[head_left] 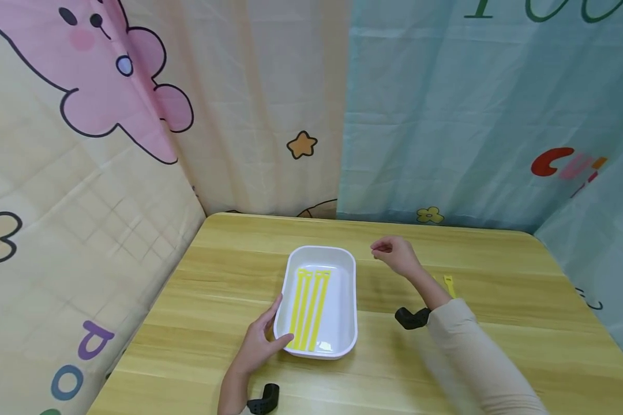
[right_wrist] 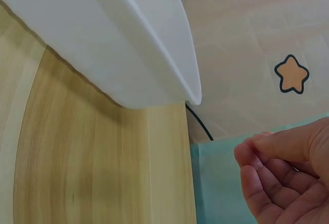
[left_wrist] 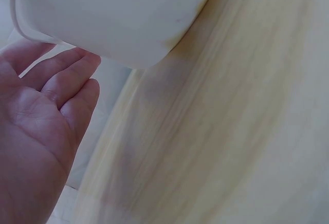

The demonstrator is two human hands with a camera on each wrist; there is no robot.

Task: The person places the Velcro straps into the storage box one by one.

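Note:
A white rectangular tray (head_left: 340, 311) stands on the table. Several thin yellow plastic strips (head_left: 305, 308) with wider far ends lie lengthwise side by side in its left half. My left hand (head_left: 256, 346) grips the tray's near left corner, thumb over the rim and fingers along the outside wall. In the left wrist view, fingertips (left_wrist: 90, 59) reach up against the tray's white wall (left_wrist: 123, 18). My right hand (head_left: 397, 256) hovers beside the tray's far right corner, fingers curled and thumb tip meeting the index fingertip. Nothing shows between those fingers (right_wrist: 252, 154).
Another yellow strip (head_left: 449, 285) lies on the wooden table (head_left: 519, 288), partly hidden behind the right forearm. Black wrist mounts (head_left: 411, 318) sit at both wrists. Printed curtains (head_left: 259, 115) hang right behind the table's back edge and at both sides.

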